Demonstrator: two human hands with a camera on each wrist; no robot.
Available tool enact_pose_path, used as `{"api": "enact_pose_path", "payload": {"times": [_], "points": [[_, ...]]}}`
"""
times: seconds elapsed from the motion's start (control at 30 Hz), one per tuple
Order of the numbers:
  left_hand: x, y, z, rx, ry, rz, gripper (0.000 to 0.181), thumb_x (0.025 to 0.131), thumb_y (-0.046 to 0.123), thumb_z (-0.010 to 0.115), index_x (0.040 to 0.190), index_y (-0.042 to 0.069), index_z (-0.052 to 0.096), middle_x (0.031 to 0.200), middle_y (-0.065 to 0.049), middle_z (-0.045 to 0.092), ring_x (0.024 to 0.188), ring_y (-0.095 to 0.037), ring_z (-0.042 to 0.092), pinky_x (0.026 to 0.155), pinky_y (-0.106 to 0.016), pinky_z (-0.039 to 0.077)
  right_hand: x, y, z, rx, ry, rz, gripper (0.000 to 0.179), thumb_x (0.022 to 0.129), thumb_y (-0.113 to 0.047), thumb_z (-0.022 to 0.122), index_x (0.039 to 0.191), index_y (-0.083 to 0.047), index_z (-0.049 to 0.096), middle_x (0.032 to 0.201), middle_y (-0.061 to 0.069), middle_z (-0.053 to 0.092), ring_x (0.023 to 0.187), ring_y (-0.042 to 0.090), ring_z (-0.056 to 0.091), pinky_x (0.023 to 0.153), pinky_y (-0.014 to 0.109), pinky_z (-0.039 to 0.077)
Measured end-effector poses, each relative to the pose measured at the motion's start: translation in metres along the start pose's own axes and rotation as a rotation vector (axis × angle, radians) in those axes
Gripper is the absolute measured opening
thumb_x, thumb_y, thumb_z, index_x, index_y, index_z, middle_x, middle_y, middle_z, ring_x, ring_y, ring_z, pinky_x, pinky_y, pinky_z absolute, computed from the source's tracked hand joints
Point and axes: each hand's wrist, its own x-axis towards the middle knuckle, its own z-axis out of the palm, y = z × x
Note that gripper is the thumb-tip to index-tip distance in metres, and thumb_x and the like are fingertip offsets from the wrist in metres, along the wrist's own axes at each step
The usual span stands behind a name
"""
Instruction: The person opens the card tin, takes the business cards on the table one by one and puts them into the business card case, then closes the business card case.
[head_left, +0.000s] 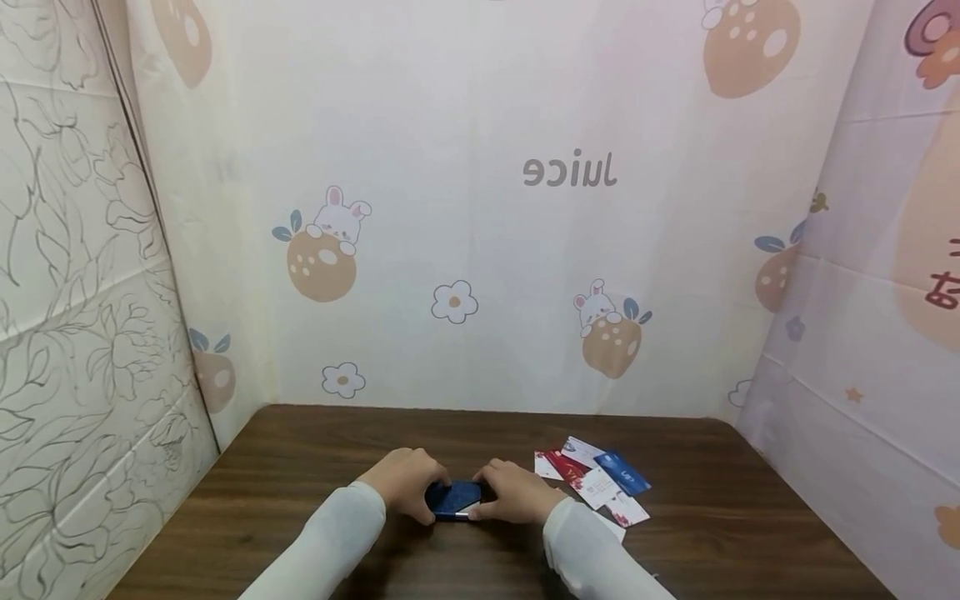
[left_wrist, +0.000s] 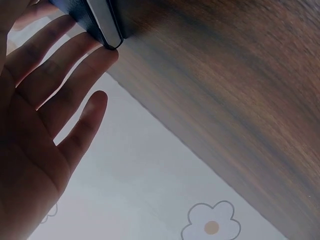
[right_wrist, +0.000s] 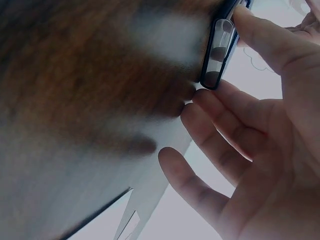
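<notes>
Together, left hand [head_left: 408, 485] and right hand [head_left: 519, 493] grip one navy case [head_left: 453, 497] (one red card [head_left: 566, 467] and one blue card [head_left: 624, 474] lie nearby).

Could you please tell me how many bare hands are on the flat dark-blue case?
2: the pale-sleeved bare left hand holds the left end of the flat dark-blue case, and the pale-sleeved bare right hand holds its right end.
</notes>
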Motion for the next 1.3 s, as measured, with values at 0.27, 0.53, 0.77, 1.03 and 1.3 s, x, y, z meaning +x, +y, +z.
{"api": "enact_pose_path", "payload": {"times": [0.27, 0.53, 0.77, 1.03, 1.3], "points": [[0.002, -0.001, -0.001, -0.024, -0.006, 0.004, 0.042, 0.068, 0.034, 0.087, 0.107, 0.022, 0.078, 0.09, 0.014, 0.071, 0.069, 0.0, 0.055, 0.067, -0.023, 0.049, 0.003, 0.004, -0.002, 0.028, -0.01, 0.0, 0.052, 0.085, -0.049, 0.077, 0.12, -0.012, 0.068, 0.107, -0.002, 0.061, 0.099, 0.014, 0.058, 0.09, 0.04, 0.05], [0.001, -0.01, -0.005, -0.209, -0.059, -0.032, 0.035, 0.074, 0.031, 0.083, 0.108, 0.021, 0.078, 0.095, 0.015, 0.07, 0.077, -0.002, 0.059, 0.072, -0.025, 0.051, 0.001, 0.003, -0.003, 0.063, -0.015, 0.007, 0.051, 0.083, -0.049, 0.079, 0.118, -0.013, 0.068, 0.106, -0.003, 0.061, 0.096, 0.013, 0.057, 0.09, 0.041, 0.05], [-0.004, -0.012, -0.007, -0.276, -0.074, -0.038, 0.034, 0.075, 0.029, 0.082, 0.108, 0.02, 0.078, 0.095, 0.014, 0.069, 0.077, -0.003, 0.058, 0.072, -0.025, 0.05, -0.003, 0.003, -0.002, 0.105, -0.016, 0.002, 0.05, 0.084, -0.047, 0.079, 0.118, -0.011, 0.068, 0.106, -0.002, 0.061, 0.095, 0.013, 0.057, 0.09, 0.041, 0.05], [-0.015, -0.022, -0.02, -0.414, 0.053, -0.08, 0.008, 0.084, 0.021, 0.079, 0.092, 0.023, 0.078, 0.083, 0.017, 0.067, 0.076, -0.001, 0.061, 0.071, -0.027, 0.053, 0.0, 0.008, 0.001, 0.117, 0.008, -0.006, 0.054, 0.083, -0.049, 0.079, 0.122, -0.012, 0.067, 0.107, -0.003, 0.06, 0.096, 0.013, 0.056, 0.09, 0.042, 0.05], [-0.015, -0.029, -0.018, -0.365, 0.236, -0.088, 0.011, 0.088, 0.018, 0.079, 0.083, 0.026, 0.073, 0.076, 0.02, 0.061, 0.07, -0.001, 0.058, 0.064, -0.026, 0.051, 0.003, 0.01, 0.003, 0.144, 0.001, 0.018, 0.063, 0.081, -0.05, 0.081, 0.125, -0.008, 0.065, 0.11, 0.001, 0.062, 0.095, 0.015, 0.057, 0.09, 0.044, 0.051]]}}
